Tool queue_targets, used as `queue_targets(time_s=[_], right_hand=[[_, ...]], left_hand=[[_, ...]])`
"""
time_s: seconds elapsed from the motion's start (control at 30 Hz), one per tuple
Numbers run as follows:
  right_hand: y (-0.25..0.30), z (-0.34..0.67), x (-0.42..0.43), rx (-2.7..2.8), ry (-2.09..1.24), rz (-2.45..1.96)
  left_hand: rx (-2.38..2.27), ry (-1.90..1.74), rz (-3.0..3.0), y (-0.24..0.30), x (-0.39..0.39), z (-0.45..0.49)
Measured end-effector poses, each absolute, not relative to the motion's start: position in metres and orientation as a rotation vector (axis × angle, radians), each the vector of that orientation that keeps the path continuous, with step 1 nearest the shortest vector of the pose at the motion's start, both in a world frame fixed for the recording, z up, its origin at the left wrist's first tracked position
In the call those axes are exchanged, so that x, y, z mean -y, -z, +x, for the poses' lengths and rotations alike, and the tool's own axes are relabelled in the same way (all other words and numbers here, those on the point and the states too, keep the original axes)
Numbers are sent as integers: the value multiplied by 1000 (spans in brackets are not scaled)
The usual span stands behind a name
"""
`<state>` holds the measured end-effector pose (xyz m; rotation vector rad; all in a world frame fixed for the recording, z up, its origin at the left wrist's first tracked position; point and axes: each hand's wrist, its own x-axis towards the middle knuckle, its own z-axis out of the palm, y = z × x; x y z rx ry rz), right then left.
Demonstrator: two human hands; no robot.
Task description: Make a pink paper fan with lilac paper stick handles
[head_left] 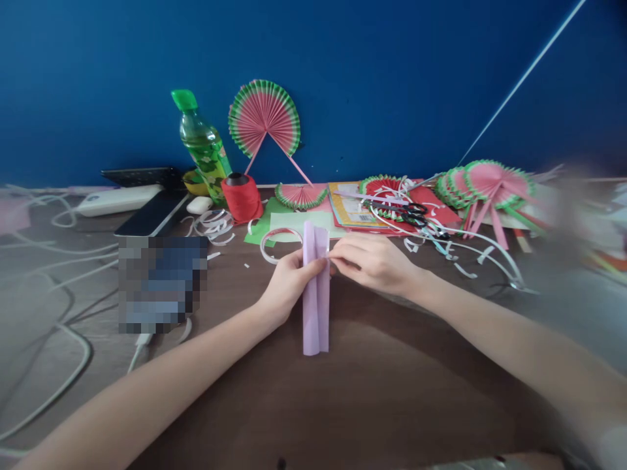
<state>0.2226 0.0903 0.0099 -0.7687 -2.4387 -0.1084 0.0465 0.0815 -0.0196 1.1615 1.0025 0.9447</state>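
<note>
Dark brown tabletop (392, 405), blue wall (392, 78) behind. Left hand (287, 284) closed on folded lilac paper (310, 313); right hand (375, 262) pinched together at its right edge, exact hold unclear.

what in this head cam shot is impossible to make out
All in the head view:
- What the right hand pinches beside the purple paper: too small
- Paper under the left hand: covered by its thumb
- Dark device: masked by pixelation
- Pale thing at the bottom: cut off by the edge
</note>
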Motion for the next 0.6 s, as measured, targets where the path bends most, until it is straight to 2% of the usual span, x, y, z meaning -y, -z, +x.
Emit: queue_targets(time_s=[0.4,0.5,0.6], right_hand=[[-34,266,-122,1825,167,-1259],[-42,290,-134,1728,202,-1500],[-51,320,-142,1746,218,-1952]], left_hand=[[-1061,-903,1156,6,-79,48],[-1065,-897,1160,6,-79,48],[-1039,-896,1146,7,-80,47]])
